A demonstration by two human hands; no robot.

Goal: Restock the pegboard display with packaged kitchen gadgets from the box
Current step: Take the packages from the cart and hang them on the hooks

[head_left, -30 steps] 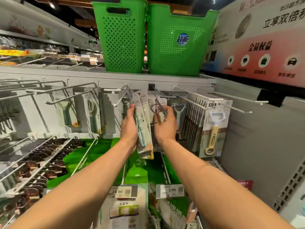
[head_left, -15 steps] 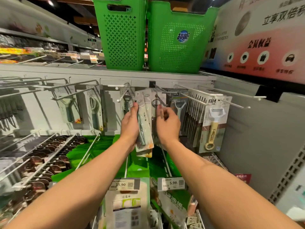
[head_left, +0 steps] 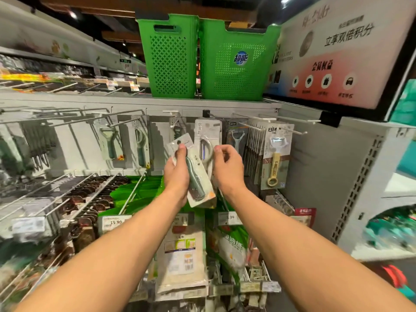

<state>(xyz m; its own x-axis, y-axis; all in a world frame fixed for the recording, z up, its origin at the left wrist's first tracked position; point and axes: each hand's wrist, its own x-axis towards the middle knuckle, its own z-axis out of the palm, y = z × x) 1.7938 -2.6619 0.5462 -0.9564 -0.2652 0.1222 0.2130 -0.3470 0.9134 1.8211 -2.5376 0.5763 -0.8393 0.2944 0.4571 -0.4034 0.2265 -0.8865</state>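
Left hand [head_left: 176, 174] grip closed around packaged peelers [head_left: 199, 176], right hand [head_left: 228, 170] fingers curled beside hung peeler pack [head_left: 207, 131] on pegboard [head_left: 74, 143], right grip state indeterminate.

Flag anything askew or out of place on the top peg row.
Only one: the green-handled gadget pack gripped by the left hand is tilted, top leaning left, its hang hole on no peg. The white peeler pack and yellow opener pack hang straight. Nothing looks damaged.
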